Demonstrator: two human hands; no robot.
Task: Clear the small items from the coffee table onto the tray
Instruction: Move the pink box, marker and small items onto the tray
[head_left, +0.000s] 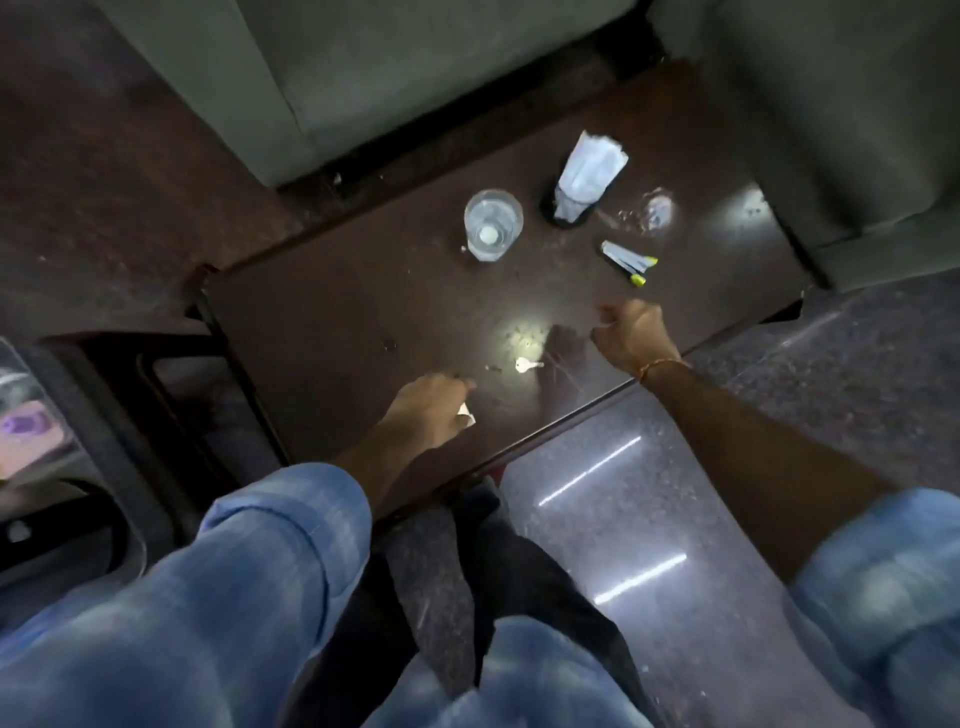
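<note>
A dark brown coffee table (322, 322) carries a small silver key (527, 365) near its front edge, with a tiny dark bit (493, 368) just left of it. My left hand (431, 410) rests palm down by the front edge with a small white paper scrap (466, 414) pinched under its fingers. My right hand (631, 335) hovers right of the key with its fingers curled in; nothing shows in it. Further back lie pens with yellow caps (628, 260), a clear glass (492, 223), and a dark holder with a white packet (587, 179).
A clear round lid-like thing (657, 210) lies at the back right. Grey sofa cushions (363, 78) border the table behind and to the right. A dark side stool (156, 374) stands at the left, with a grey tray-like rim (104, 457) beyond it. My blue-jeaned knees (249, 571) are below.
</note>
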